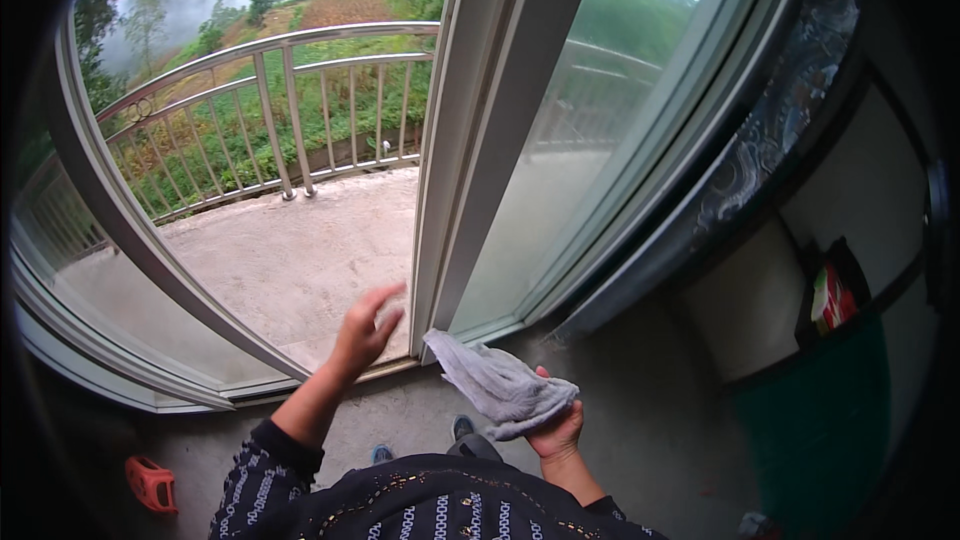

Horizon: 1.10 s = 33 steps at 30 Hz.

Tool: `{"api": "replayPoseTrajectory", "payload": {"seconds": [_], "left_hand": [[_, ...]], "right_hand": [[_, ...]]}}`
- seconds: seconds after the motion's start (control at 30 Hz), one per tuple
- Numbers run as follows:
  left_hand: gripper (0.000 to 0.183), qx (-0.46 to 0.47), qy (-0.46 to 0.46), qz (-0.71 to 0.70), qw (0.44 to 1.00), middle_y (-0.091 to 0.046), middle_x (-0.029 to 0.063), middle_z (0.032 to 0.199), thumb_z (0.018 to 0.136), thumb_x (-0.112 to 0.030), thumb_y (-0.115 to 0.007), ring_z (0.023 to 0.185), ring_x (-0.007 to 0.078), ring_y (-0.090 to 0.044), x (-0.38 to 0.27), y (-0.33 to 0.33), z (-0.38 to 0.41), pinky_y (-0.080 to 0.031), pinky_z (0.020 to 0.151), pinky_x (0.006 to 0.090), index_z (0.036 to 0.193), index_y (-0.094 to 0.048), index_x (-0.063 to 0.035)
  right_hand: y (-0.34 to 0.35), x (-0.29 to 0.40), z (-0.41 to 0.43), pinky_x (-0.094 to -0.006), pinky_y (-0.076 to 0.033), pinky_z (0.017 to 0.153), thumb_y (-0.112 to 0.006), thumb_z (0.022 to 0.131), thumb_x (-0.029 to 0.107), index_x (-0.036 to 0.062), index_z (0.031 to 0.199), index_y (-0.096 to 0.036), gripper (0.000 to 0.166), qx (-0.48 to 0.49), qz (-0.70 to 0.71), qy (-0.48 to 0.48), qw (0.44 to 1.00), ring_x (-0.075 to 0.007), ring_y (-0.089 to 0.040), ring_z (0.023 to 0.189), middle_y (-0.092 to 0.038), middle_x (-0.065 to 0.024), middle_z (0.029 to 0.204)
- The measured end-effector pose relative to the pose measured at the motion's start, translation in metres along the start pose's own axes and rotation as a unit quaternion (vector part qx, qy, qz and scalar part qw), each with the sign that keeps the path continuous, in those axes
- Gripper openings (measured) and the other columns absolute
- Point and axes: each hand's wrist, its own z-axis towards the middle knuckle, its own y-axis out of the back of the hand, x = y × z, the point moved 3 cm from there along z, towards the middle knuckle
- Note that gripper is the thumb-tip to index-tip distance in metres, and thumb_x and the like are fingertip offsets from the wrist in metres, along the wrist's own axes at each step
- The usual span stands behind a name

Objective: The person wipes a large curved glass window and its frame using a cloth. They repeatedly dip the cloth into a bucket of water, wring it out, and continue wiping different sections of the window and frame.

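A folded grey cloth (506,386) rests in my right hand (559,427), its loose corner pointing towards the door frame. The cloth hides most of the right fingers. My left hand (369,331) is raised with nothing in it, thumb and fingers apart. It is nearest to the upright edge of a sliding glass door (480,142), and I cannot tell whether the fingertips touch it. Right of that edge, the glass pane (555,187) looks hazy. Another framed glass panel (135,300) stands at the left of the doorway.
Beyond the doorway lie a concrete balcony (300,262) and a metal railing (274,116). The door track (390,369) crosses the floor before my feet. An orange plastic object (152,485) sits at lower left. A green surface (821,405) and a dark holder with a red package (834,296) are at right.
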Motion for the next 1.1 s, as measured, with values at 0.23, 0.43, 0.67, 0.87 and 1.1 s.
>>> {"api": "replayPoseTrajectory", "payload": {"seconds": [0.23, 0.43, 0.67, 0.87, 1.1], "left_hand": [[0.065, -0.251, -0.094, 0.043, 0.962, -0.039, 0.0225, 0.134, 0.092, -0.046, -0.043, 0.126, 0.0334, -0.036, -0.013, 0.007, 0.17, -0.027, 0.105, 0.0393, 0.134, -0.031, 0.0027], [0.051, -0.29, -0.067, 0.03, 0.954, -0.048, 0.0229, 0.123, 0.089, -0.019, -0.049, 0.114, 0.0366, -0.048, -0.009, -0.041, 0.193, -0.038, 0.096, 0.0404, 0.131, -0.03, 0.0022], [0.061, -0.279, -0.084, 0.085, 0.953, -0.049, 0.0271, 0.118, 0.078, -0.011, -0.063, 0.107, 0.0432, -0.049, -0.001, -0.031, 0.193, -0.043, 0.089, 0.0437, 0.128, -0.031, 0.0025], [0.065, -0.274, -0.123, 0.114, 0.947, -0.047, 0.0277, 0.119, 0.077, -0.013, -0.066, 0.108, 0.0437, -0.049, 0.011, -0.013, 0.185, -0.044, 0.089, 0.044, 0.129, -0.03, 0.0031], [0.065, -0.276, -0.174, 0.117, 0.938, -0.048, 0.0268, 0.119, 0.079, -0.012, -0.065, 0.108, 0.0435, -0.05, 0.02, 0.043, 0.158, -0.043, 0.09, 0.0437, 0.13, -0.028, 0.0036]], "right_hand": [[0.02, 0.043, 0.077, -0.0437, -0.041, 0.096, -0.07, 0.062, 0.047, -0.0006, 0.131, -0.039, 0.089, 0.105, -0.09, -0.098, 0.986, -0.0275, -0.053, 0.108, -0.055, -0.0133, 0.113], [0.03, 0.043, 0.119, -0.0347, -0.047, 0.075, -0.065, 0.073, 0.04, 0.0027, 0.122, -0.048, 0.064, 0.058, -0.162, -0.139, 0.975, -0.0217, -0.058, 0.082, -0.061, -0.0098, 0.092], [-0.042, 0.015, 0.157, -0.034, -0.05, 0.075, -0.068, 0.075, 0.036, 0.0039, 0.114, -0.055, 0.052, 0.135, -0.554, -0.104, 0.815, -0.0228, -0.063, 0.08, -0.063, -0.0086, 0.088], [-0.166, -0.008, 0.181, -0.0374, -0.052, 0.065, -0.058, 0.079, 0.054, 0.0267, 0.128, -0.048, 0.057, 0.21, -0.825, 0.247, 0.463, -0.0267, -0.066, 0.074, -0.068, -0.0042, 0.084], [-0.184, -0.012, 0.184, -0.0385, -0.052, 0.06, -0.057, 0.079, 0.053, 0.0265, 0.124, -0.054, 0.052, 0.14, -0.876, 0.26, 0.382, -0.0264, -0.066, 0.065, -0.067, -0.0036, 0.07]]}}
